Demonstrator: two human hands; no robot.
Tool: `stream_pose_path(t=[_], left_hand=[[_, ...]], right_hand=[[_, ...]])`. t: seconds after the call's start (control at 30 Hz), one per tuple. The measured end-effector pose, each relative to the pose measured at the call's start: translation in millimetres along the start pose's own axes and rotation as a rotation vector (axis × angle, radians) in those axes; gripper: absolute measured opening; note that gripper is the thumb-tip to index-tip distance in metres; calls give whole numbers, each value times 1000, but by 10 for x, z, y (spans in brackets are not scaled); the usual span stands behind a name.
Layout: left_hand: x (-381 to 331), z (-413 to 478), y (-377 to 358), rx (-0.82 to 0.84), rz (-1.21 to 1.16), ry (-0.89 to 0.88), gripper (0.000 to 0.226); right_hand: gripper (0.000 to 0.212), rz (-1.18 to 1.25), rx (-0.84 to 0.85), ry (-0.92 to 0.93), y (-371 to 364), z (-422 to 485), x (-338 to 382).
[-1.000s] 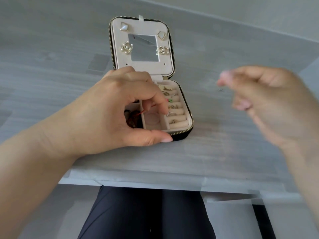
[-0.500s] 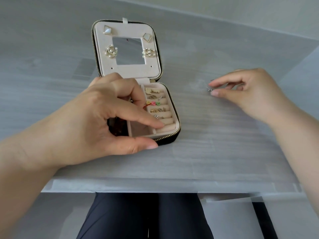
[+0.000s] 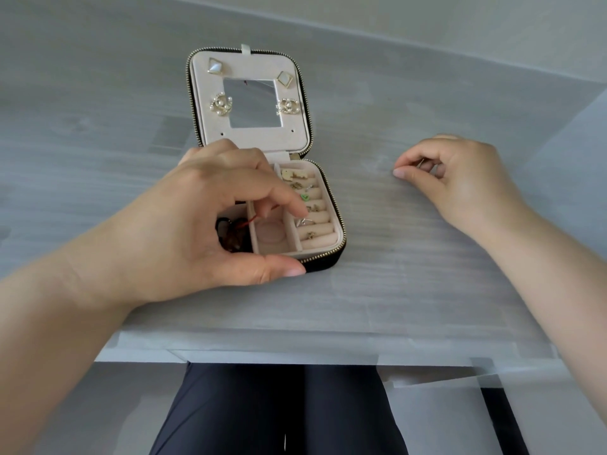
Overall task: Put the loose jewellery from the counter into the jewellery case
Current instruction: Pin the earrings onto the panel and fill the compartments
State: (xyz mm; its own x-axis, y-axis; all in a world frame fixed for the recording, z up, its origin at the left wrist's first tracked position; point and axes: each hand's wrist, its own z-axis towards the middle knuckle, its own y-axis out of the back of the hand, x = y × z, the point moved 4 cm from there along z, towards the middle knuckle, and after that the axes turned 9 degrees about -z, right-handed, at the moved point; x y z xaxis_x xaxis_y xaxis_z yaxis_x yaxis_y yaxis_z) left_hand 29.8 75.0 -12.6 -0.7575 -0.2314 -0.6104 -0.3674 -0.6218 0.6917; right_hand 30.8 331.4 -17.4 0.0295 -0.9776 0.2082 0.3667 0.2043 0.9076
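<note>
Grey wood-grain counter point(image 3: 394, 290) carries the open jewellery case point(image 3: 332, 260), its lid point(image 3: 253, 139) standing up with a mirror point(image 3: 253, 103) and four earrings point(image 3: 220, 105) pinned around it. Small pieces sit on the ring rolls point(image 3: 317, 229) at the right of the base. The left hand point(image 3: 197, 231) is over the base, thumb along the front wall, fingers point(image 3: 289, 198) curled above the compartments near a thin red cord point(image 3: 251, 220); whether they pinch it I cannot tell. The right hand point(image 3: 460, 178), well right of the case, pinches a small silvery piece point(image 3: 421, 163) just above the counter.
</note>
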Motion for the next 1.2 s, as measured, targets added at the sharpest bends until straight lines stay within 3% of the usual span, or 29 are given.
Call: stream_pose_path(t=[0.2, 0.57, 0.87, 0.97, 1.07, 1.2], left_hand=[[10, 4, 11, -20, 10, 16, 42], [0, 9, 13, -30, 9, 32, 44], [-1, 4, 3, -22, 5, 14, 44], [4, 5, -2, -21, -4, 13, 43], [9, 9, -6, -17, -2, 4, 43], [5, 3, 0, -16, 3, -8, 43]], right_hand=[[10, 294, -21, -180, 5, 2, -148], [9, 38, 4, -69, -28, -18, -52], [18, 322, 114, -127, 38, -90, -1], [9, 532, 240, -118, 187, -146, 188], [10, 773, 546, -78, 271, -227, 510], [8, 813, 746, -55, 208, -286, 797]])
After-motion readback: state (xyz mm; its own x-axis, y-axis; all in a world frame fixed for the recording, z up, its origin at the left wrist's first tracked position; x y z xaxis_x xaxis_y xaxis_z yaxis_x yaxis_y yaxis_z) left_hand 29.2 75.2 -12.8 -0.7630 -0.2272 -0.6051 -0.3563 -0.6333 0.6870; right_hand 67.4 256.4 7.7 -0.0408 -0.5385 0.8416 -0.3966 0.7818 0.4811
